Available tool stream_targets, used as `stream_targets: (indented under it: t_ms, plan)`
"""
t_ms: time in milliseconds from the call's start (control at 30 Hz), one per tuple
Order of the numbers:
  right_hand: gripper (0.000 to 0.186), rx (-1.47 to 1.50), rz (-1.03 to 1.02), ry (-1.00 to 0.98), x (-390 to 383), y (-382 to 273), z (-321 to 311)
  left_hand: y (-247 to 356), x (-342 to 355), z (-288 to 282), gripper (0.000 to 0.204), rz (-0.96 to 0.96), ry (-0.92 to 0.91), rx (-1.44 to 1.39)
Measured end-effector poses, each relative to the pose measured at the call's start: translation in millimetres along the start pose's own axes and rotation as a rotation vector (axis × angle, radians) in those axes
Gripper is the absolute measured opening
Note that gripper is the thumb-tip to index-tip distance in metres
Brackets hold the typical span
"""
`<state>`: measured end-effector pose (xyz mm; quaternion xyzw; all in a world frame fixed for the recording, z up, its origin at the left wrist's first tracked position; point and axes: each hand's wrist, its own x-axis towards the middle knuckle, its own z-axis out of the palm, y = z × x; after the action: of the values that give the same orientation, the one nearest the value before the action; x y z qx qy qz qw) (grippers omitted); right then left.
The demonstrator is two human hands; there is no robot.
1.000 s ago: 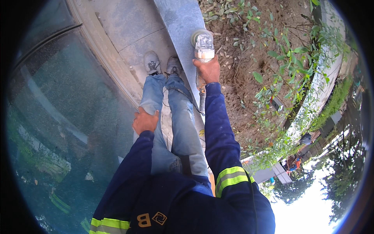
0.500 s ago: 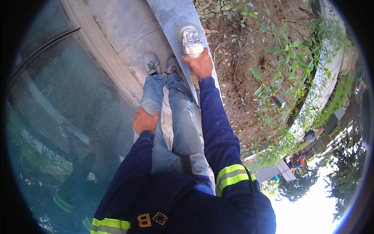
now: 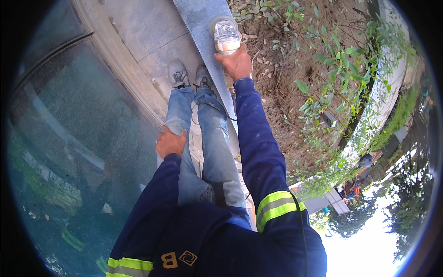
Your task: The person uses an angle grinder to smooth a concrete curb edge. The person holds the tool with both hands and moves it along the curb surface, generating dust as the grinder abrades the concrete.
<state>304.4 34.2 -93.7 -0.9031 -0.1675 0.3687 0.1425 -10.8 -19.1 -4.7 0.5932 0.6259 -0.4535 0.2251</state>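
My right hand [image 3: 237,62] grips a power sander [image 3: 226,34] pressed on the grey slab [image 3: 198,18] ahead, my left hand [image 3: 170,142] rests open on my thigh; leaning this far, I judge the tool could skid toward my shoes [image 3: 189,75].

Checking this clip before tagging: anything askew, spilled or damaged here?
Nothing stands out. The right hand holds a power tool against a grey slab; the left hand rests on the thigh.
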Motion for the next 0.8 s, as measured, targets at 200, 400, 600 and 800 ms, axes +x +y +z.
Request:
stream_targets:
  t_ms: [200, 400, 600, 800]
  plan:
    - [0.079, -0.007, 0.033, -0.052, -36.7, 1.8, 17.4, 1.9, -1.5, -6.5, 0.081, -0.03, -0.035, -0.022]
    - [0.082, 0.037, 0.042, 0.077, -36.2, 30.1, 3.3, -1.5, -1.5, -1.7, 0.079, -0.026, -0.03, -0.085]
    - [0.081, -0.001, -0.028, 0.034, -19.3, -7.0, 10.2, -4.0, -0.5, 2.4, 0.074, -0.02, -0.019, -0.117]
    - [0.081, 0.009, 0.008, 0.001, -38.0, 3.2, 21.8, -7.5, 1.1, 2.9, 0.075, -0.038, -0.029, -0.107]
